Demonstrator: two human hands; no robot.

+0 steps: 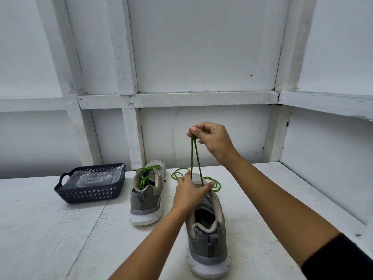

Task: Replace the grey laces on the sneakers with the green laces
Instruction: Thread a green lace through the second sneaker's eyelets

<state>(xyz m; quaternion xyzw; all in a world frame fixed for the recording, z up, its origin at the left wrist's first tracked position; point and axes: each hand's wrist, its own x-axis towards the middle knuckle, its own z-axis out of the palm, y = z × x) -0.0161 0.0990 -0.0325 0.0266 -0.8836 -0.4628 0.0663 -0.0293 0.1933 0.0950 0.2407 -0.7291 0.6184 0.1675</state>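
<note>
Near grey mesh sneaker (207,239), white sole, heel toward camera on white painted table (60,229). Left hand (189,190) grips its upper at the tongue. Thin green lace (191,158): two strands run taut up from the sneaker to right hand (212,140), pinched at the fingertips; slack lies coiled by the toe. Second grey sneaker (147,199) to the left, green-laced. Dark plastic basket (90,186) far left, clear plastic inside.

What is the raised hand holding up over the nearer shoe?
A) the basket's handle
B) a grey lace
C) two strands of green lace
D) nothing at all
C: the right hand pinches the green lace, whose two strands run down to the sneaker that the left hand grips.
</note>
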